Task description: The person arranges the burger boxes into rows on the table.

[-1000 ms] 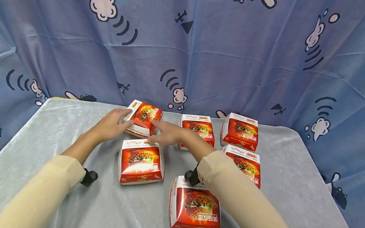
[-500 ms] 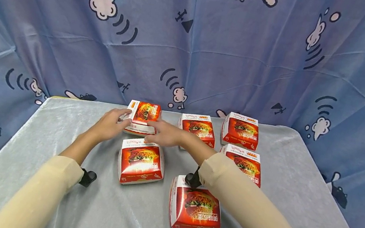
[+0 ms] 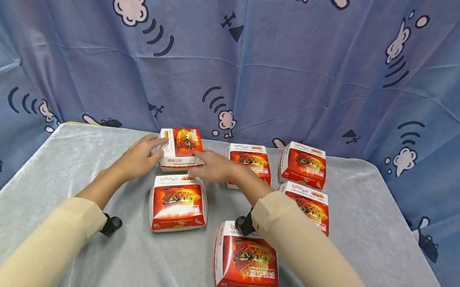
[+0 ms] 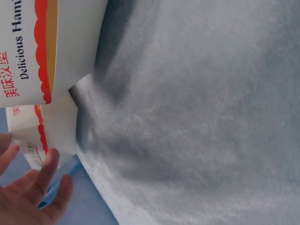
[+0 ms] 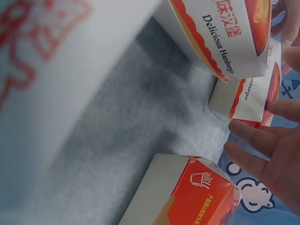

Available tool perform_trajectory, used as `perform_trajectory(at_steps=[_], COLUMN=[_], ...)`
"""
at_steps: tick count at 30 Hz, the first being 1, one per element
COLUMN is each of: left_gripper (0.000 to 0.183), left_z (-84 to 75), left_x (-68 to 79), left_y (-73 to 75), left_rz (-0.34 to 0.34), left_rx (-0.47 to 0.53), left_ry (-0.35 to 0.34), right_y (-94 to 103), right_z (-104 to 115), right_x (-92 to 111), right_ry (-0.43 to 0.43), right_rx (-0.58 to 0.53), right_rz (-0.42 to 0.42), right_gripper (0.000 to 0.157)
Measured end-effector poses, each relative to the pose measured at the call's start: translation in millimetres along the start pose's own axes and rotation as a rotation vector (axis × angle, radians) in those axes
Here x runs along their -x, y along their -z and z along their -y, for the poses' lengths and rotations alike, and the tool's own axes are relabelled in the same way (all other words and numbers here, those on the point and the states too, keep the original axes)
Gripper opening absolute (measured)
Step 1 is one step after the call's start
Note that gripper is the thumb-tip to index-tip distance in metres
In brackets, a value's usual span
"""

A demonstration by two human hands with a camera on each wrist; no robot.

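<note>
A red-and-white hamburger box (image 3: 181,148) sits at the back left of the table, with my hands on either side of it. My left hand (image 3: 137,156) is at its left side, fingers spread and loosely bent in the left wrist view. From the right, my right hand (image 3: 214,167) touches the box with nearly straight fingers; the right wrist view shows fingertips (image 5: 239,127) against its side. Just in front stands another hamburger box (image 3: 178,203), close below the right hand's thumb. The far side of the handled box is hidden.
More hamburger boxes stand to the right: one at back middle (image 3: 249,161), one at back right (image 3: 303,165), another before it (image 3: 308,206), partly under the right sleeve, and one near the front (image 3: 247,261). A blue printed curtain (image 3: 244,55) hangs behind the grey-covered table (image 3: 137,269).
The back-left hamburger box has turned counterclockwise between my hands, so its lettered white side now faces more toward me. My hands have shifted only slightly; the other boxes stay put.
</note>
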State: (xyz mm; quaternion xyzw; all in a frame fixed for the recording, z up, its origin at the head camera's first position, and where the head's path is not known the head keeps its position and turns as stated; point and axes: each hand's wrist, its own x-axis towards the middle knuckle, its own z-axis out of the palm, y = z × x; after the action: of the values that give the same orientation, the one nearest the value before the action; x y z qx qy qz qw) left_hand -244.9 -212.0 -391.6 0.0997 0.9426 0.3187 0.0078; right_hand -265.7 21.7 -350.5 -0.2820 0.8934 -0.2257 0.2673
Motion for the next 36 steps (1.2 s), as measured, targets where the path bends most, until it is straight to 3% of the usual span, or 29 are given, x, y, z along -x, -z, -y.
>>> perform_trajectory(at_steps=[7, 21, 28, 36], left_gripper=[0.052, 0.055, 0.043, 0.041], left_z=[-0.6, -0.7, -1.0, -0.5], left_x=[3.1, 0.7, 0.6, 0.0], left_y=[1.2, -1.4, -1.4, 0.6], left_rz=[0.003, 0.041, 0.018, 0.013], left_rx=[-0.034, -0.048, -0.004, 0.053], left_ry=[-0.018, 0.059, 0.027, -0.002], right_y=[1.5, 4.3, -2.3, -2.6], right_z=[-4, -2, 4, 4], right_x=[-1, 1, 1, 3], right_ry=[0.019, 0.015, 0.050, 0.054], right_rx=[0.011, 0.002, 0.029, 0.044], right_rz=[-0.004, 0.015, 0.069, 0.060], right_gripper=[0.072, 0.071, 0.068, 0.068])
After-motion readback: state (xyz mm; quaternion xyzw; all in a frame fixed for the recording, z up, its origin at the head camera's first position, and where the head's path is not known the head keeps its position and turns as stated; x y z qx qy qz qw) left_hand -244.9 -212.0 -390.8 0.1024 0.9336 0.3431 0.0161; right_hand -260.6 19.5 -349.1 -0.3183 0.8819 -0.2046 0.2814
